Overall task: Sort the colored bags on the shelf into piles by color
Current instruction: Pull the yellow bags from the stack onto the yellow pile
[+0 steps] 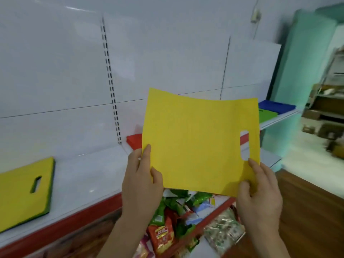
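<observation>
Figure: head view, 1 yellow bag in transit. At the lower left of the frame we see the yellow pile (24,189), a flat stack on the white shelf (87,174) with a green edge showing beneath it; we judge this the destination for the sheet in hand. Moving rightward, the left hand (141,181) pinches the lower left corner of the yellow bag (199,144), thumb on the front face and fingers behind. The bag hangs upright at frame centre, above the shelf edge, its handle slot toward the right. The right hand (258,194) clamps the lower right corner just below that slot. To do this step well, we would keep both corners taut so the thin sheet does not fold, carry it leftward, and lay it square on the pile with the slots aligned.

Behind the bag, a red pile (134,140) lies on the same shelf, mostly hidden. At the right of the frame, a green pile (267,114) and a blue pile (275,107) rest on a higher shelf. Below the hands, 1 lower shelf holds a heap of snack packets (178,220). We see nothing standing on the shelf between the bag and the yellow pile; the risk we judge is the sheet sagging or landing askew.
</observation>
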Motion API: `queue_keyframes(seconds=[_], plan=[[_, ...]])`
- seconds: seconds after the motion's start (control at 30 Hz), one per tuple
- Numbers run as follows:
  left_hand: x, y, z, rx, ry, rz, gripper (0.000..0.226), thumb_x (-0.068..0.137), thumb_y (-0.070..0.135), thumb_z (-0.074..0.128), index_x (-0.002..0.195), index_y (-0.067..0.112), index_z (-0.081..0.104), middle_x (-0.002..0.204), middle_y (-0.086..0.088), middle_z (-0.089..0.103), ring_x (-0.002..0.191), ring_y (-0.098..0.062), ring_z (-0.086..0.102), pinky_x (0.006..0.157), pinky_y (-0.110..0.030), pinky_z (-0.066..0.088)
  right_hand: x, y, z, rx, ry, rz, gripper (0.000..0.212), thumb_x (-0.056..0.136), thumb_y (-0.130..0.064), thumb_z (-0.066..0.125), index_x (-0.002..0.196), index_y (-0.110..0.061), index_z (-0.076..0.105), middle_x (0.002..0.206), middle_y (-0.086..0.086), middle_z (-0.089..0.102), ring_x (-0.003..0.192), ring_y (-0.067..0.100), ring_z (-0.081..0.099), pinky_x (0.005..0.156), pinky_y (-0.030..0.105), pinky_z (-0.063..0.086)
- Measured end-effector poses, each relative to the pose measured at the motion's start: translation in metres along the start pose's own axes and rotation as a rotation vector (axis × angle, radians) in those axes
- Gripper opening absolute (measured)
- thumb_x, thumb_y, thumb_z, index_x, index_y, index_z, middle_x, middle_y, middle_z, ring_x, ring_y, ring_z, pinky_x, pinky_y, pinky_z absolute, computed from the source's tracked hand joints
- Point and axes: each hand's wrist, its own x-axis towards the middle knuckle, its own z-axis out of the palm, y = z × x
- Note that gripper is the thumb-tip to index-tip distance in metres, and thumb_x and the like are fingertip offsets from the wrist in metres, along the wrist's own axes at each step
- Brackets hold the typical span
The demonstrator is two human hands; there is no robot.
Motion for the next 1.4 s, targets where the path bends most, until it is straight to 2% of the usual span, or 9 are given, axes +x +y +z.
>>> queue_keyframes(seconds=[0.1, 0.17, 0.23, 0.37, 0.5, 0.63, 0.8, 1.13, 1.4], plan=[[-0.003, 0.044, 0.051, -0.043, -0.045, 0.001, 0.055, 0.093, 0.010, 0.052, 0.146, 0.015, 0.040, 0.134, 0.008, 0.033, 0.085, -0.003, 0.043, 0.068, -0.026, 0.040, 0.025, 0.050, -0.029, -0.072, -0.010, 0.059, 0.046, 0.089, -0.003, 0.056, 0.135, -0.010, 0.055, 0.140, 0.010, 0.047, 0.118, 0.017, 0.043, 0.087, 0.029, 0.034], [-0.004, 0.068, 0.082, -0.067, -0.082, 0.013, 0.056, 0.092, 0.009, 0.053, 0.146, 0.014, 0.040, 0.135, 0.006, 0.035, 0.084, 0.001, 0.038, 0.067, -0.028, 0.043, 0.040, 0.081, -0.045, -0.099, 0.016, 0.078, 0.046, 0.089, -0.011, 0.053, 0.136, -0.010, 0.054, 0.141, 0.010, 0.047, 0.123, 0.022, 0.045, 0.093, 0.033, 0.039], [-0.003, 0.087, 0.109, -0.075, -0.118, 0.034, 0.057, 0.091, 0.008, 0.053, 0.146, 0.013, 0.040, 0.134, 0.006, 0.035, 0.082, -0.002, 0.043, 0.064, -0.031, 0.048, 0.056, 0.106, -0.057, -0.129, 0.035, 0.098, 0.051, 0.086, -0.019, 0.046, 0.136, -0.010, 0.054, 0.142, 0.010, 0.047, 0.126, 0.027, 0.047, 0.100, 0.039, 0.041], [0.002, 0.112, 0.159, -0.084, -0.133, 0.108, 0.057, 0.089, 0.004, 0.057, 0.144, 0.010, 0.042, 0.132, 0.002, 0.040, 0.074, -0.011, 0.051, 0.058, -0.033, 0.049, 0.086, 0.149, -0.065, -0.163, 0.030, 0.147, 0.049, 0.090, -0.004, 0.056, 0.138, -0.009, 0.052, 0.144, 0.011, 0.046, 0.130, 0.029, 0.045, 0.105, 0.039, 0.037], [0.014, 0.122, 0.209, -0.101, -0.135, 0.127, 0.057, 0.086, -0.001, 0.060, 0.141, 0.006, 0.046, 0.127, -0.003, 0.045, 0.064, -0.016, 0.049, 0.052, -0.031, 0.043, 0.114, 0.179, -0.053, -0.173, 0.005, 0.161, 0.050, 0.091, -0.007, 0.055, 0.141, -0.012, 0.049, 0.146, 0.007, 0.044, 0.130, 0.026, 0.045, 0.105, 0.039, 0.039], [0.038, 0.132, 0.271, -0.134, -0.122, 0.112, 0.055, 0.088, 0.000, 0.058, 0.142, 0.007, 0.045, 0.128, -0.005, 0.046, 0.068, -0.018, 0.049, 0.055, -0.030, 0.040, 0.157, 0.214, -0.032, -0.199, -0.002, 0.130, 0.051, 0.091, -0.007, 0.054, 0.141, -0.011, 0.048, 0.146, 0.006, 0.044, 0.131, 0.023, 0.043, 0.106, 0.035, 0.036], [0.084, 0.139, 0.330, -0.130, -0.097, 0.057, 0.054, 0.088, 0.000, 0.058, 0.141, 0.007, 0.047, 0.132, -0.009, 0.045, 0.073, -0.021, 0.052, 0.059, -0.031, 0.041, 0.227, 0.245, -0.002, -0.220, -0.012, 0.085, 0.051, 0.091, -0.007, 0.053, 0.141, -0.012, 0.048, 0.144, 0.004, 0.045, 0.121, 0.024, 0.051, 0.092, 0.038, 0.048], [0.145, 0.128, 0.391, 0.032, -0.078, -0.053, 0.048, 0.093, 0.004, 0.051, 0.141, 0.010, 0.048, 0.133, -0.006, 0.047, 0.071, -0.022, 0.056, 0.060, -0.041, 0.052, 0.320, 0.288, 0.083, -0.106, -0.084, -0.056, 0.046, 0.093, -0.002, 0.052, 0.138, -0.006, 0.051, 0.140, 0.006, 0.048, 0.119, 0.015, 0.045, 0.090, 0.024, 0.036], [0.174, 0.111, 0.415, 0.332, -0.030, -0.257, 0.046, 0.089, 0.007, 0.058, 0.135, 0.004, 0.055, 0.124, -0.012, 0.057, 0.108, -0.031, 0.055, 0.081, -0.041, 0.048, 0.393, 0.313, 0.168, 0.020, -0.313, -0.192, 0.040, 0.096, -0.007, 0.050, 0.136, -0.006, 0.054, 0.140, 0.009, 0.049, 0.119, 0.025, 0.051, 0.090, 0.025, 0.040]])
